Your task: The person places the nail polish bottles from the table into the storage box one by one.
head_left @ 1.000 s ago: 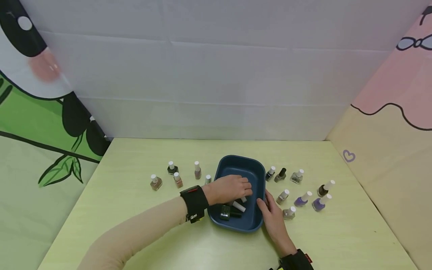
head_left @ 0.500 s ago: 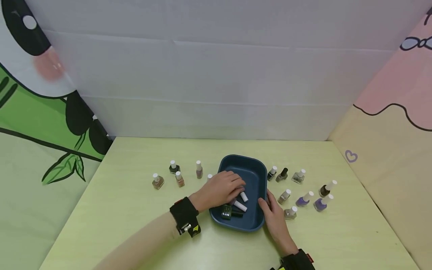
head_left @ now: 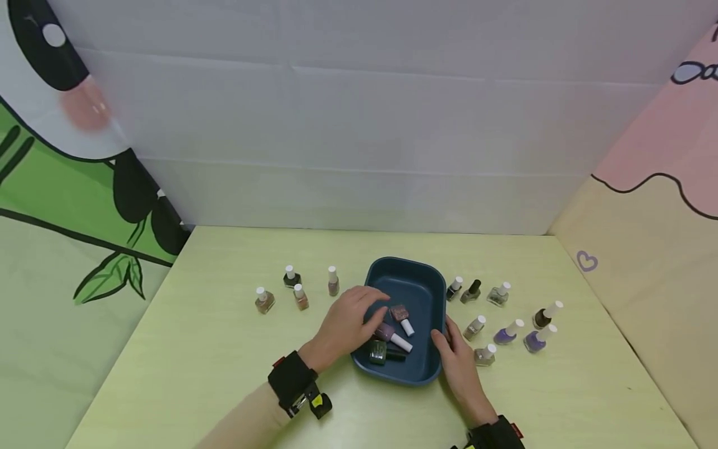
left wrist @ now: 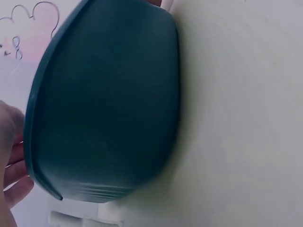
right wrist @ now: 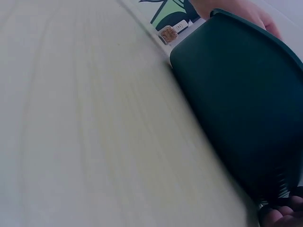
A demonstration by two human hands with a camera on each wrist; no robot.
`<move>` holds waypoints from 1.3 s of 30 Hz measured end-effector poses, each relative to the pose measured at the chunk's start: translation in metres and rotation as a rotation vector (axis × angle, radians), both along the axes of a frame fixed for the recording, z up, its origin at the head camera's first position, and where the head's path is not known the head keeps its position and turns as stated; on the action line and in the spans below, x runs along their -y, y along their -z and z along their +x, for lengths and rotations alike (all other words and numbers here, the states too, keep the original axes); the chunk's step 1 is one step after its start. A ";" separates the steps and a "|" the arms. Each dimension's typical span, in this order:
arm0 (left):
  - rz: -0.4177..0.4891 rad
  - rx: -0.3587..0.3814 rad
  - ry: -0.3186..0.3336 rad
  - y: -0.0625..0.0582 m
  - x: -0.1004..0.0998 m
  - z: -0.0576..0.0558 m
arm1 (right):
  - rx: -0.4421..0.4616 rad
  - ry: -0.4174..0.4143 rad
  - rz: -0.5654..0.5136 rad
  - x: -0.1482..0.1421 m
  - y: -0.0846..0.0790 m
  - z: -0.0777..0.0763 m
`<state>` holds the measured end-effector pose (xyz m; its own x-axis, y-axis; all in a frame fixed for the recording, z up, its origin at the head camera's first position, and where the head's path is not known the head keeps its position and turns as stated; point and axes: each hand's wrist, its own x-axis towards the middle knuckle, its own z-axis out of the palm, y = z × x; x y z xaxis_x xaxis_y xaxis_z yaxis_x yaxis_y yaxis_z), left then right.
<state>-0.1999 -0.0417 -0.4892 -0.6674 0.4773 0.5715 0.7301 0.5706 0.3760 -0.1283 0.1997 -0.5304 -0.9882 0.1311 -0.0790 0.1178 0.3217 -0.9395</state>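
Note:
A dark blue plastic bin (head_left: 426,349) holds three nail polish bottles lying on their sides. One is glittery pink (head_left: 399,313) with a white cap, one purple (head_left: 386,332) with a white cap, one dark green (head_left: 378,353) with a black cap. My left hand (head_left: 349,318) is over the bin's left rim, thumb and fingers spread apart with nothing between them. In the left wrist view its fingers (left wrist: 18,172) show beyond the rim. With its thumb over the right rim and fingers against the outer wall, my right hand (head_left: 460,365) grips the bin.
Several nail polish bottles stand on the table (head_left: 224,374) left of the bin, among them a brown one (head_left: 265,302). To the right are several more, including two purple ones, one of them (head_left: 535,340) farther right. A white curtain (head_left: 364,125) hangs behind the table.
My left hand has drawn back leftward from the middle of the bin to its left rim, uncovering the glittery pink bottle. My right hand keeps its grip on the bin.

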 end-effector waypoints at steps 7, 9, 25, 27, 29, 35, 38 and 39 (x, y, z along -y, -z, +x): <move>0.213 0.029 -0.143 0.010 0.010 0.010 | 0.000 0.007 0.009 0.000 0.000 0.000; 0.262 0.052 -0.177 0.012 0.013 0.013 | -0.002 0.009 0.014 0.000 -0.001 0.000; 0.558 0.555 -0.294 0.025 0.024 0.029 | -0.006 0.003 0.015 0.000 -0.001 0.001; 0.550 0.615 -0.285 0.026 0.023 0.030 | -0.006 0.004 0.017 0.000 -0.001 0.001; 0.535 0.646 -0.272 0.027 0.022 0.031 | -0.005 0.006 0.019 0.000 -0.001 0.001; 0.499 0.693 -0.276 0.026 0.017 0.033 | 0.005 0.011 0.018 0.000 -0.002 0.000; 0.502 0.719 -0.282 0.024 0.013 0.034 | 0.005 0.008 0.019 0.000 -0.002 0.000; 0.503 0.722 -0.284 0.024 0.012 0.034 | 0.004 0.007 0.019 0.000 -0.002 0.001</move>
